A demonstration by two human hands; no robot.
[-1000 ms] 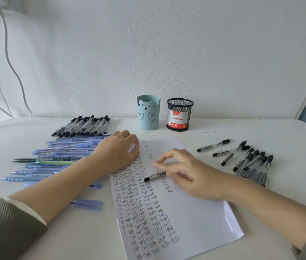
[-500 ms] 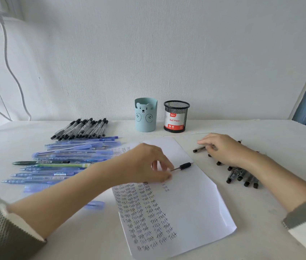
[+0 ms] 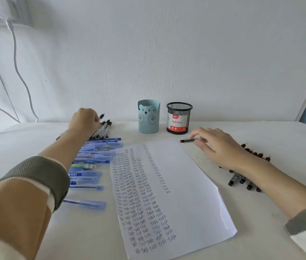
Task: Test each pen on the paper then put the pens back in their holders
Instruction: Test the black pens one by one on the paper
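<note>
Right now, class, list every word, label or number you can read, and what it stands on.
"Ball Pens": label on the mesh cup.
"Test": handwritten over and over in columns on the paper.
Red logo above "Ball Pens": too small to read.
Print on the blue pens: too blurred to read.

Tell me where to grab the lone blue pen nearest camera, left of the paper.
Probably mid-barrel, pinched from above across its width: the blue pen lies flat on the table, crosswise, apart from the other pens.
</note>
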